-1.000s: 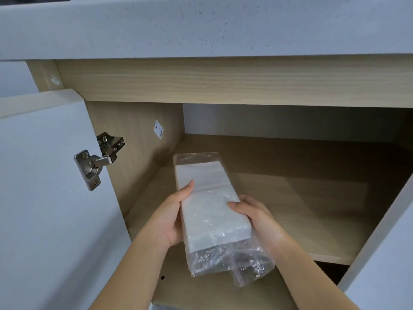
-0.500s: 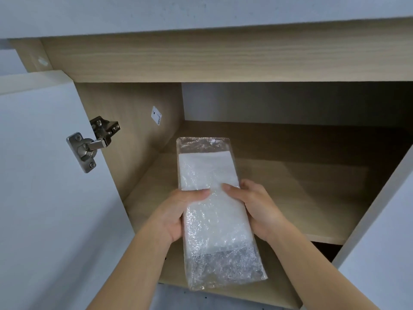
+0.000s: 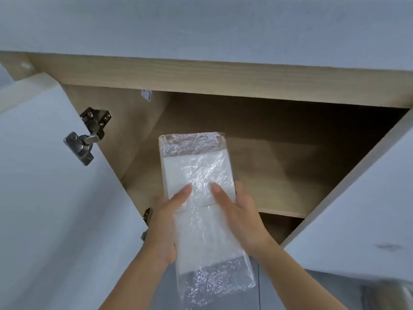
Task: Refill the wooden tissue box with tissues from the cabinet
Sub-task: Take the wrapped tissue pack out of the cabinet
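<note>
A clear plastic pack of white tissues (image 3: 201, 198) is held lengthwise in front of the open cabinet (image 3: 223, 81), above the front edge of its wooden shelf (image 3: 279, 175); the left hand (image 3: 165, 222) and right hand (image 3: 241, 218) are each closed on a long side, thumbs across the top. The open left door (image 3: 55, 198) with its metal hinge (image 3: 87, 137) and the right door (image 3: 357, 209) flank it. A small white sticker (image 3: 146, 95) on the cabinet's inner wall is too small to read.

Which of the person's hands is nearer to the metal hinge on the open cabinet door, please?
The left. The left hand grips the tissue pack's left edge, on the side of the hinge, below and to its right. The right hand holds the pack's far edge, beyond it.
</note>
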